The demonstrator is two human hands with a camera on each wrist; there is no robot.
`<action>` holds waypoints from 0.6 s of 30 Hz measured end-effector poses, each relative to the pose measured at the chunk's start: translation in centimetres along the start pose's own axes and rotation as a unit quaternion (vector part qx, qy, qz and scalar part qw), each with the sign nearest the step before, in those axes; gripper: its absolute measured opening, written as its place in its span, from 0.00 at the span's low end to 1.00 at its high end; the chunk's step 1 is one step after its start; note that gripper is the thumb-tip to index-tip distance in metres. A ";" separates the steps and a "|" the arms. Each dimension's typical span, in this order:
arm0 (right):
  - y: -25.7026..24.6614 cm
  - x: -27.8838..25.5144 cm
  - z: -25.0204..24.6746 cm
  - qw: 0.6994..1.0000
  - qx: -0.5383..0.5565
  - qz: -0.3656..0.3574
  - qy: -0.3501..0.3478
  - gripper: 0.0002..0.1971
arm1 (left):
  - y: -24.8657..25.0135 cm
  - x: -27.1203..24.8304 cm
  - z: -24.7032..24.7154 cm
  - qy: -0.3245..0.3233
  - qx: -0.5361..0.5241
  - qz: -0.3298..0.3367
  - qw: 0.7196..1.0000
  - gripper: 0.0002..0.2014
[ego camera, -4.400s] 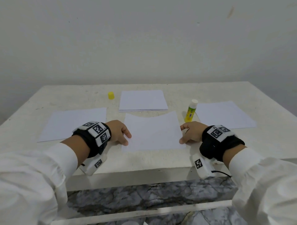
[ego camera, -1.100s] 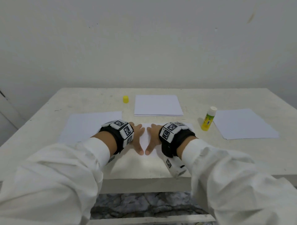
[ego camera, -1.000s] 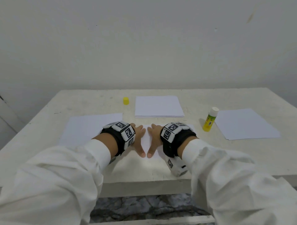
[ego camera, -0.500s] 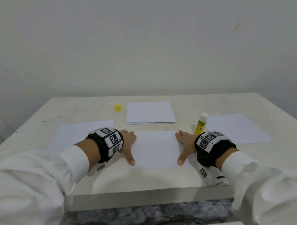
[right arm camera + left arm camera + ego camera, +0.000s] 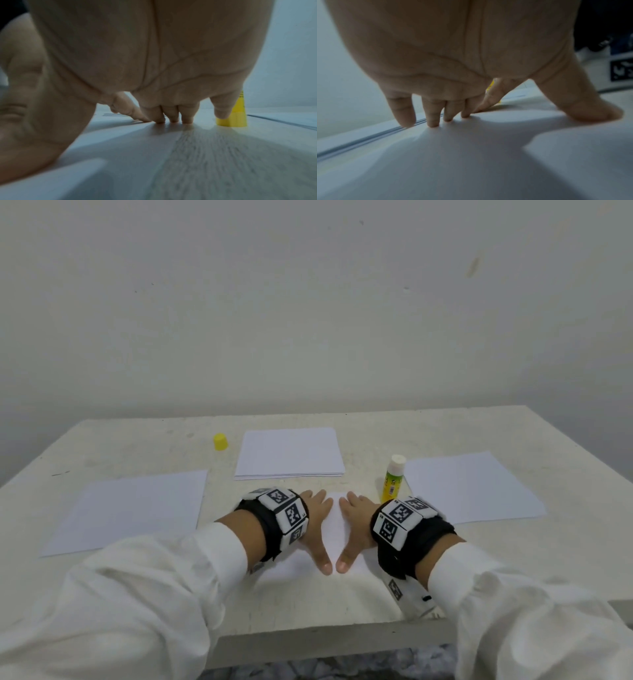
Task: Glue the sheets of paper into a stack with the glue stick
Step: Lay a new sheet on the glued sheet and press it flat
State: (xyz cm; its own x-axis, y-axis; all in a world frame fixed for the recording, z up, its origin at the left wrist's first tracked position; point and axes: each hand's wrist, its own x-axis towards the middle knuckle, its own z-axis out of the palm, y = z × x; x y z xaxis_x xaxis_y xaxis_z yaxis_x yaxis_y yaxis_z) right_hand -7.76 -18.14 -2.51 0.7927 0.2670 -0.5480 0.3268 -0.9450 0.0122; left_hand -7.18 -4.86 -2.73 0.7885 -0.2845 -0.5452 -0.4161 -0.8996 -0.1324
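Both hands lie flat, palms down, side by side on a white sheet of paper at the table's front middle. My left hand and right hand press it with straight fingers, thumbs nearly touching. In the left wrist view the left fingertips touch the paper. In the right wrist view the right fingertips rest at the paper's far edge. The uncapped yellow-green glue stick stands upright just beyond my right hand, its base showing behind the little finger.
A small stack of white sheets lies at the back middle of the pale table. Single sheets lie at the left and at the right. The yellow cap stands left of the stack.
Half a second ago my hands were apart at the sheet's left and right edges; now they have slid together to its middle, still flat on it.
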 end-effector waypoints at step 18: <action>-3.2 -2.2 -2.0 0.995 -0.063 -0.025 -0.075 0.52 | -10.4 -5.5 4.1 -0.049 -0.014 -0.049 0.998 0.68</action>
State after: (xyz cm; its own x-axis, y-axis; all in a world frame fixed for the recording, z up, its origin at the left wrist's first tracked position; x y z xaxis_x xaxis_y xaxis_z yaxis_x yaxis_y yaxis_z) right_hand -9.54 -15.29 0.36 0.6908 0.2730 -0.6695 0.4340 -0.8972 0.0820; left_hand -9.05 7.37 -1.81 0.7767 -0.1621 -0.6087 -0.3251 -0.9308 -0.1670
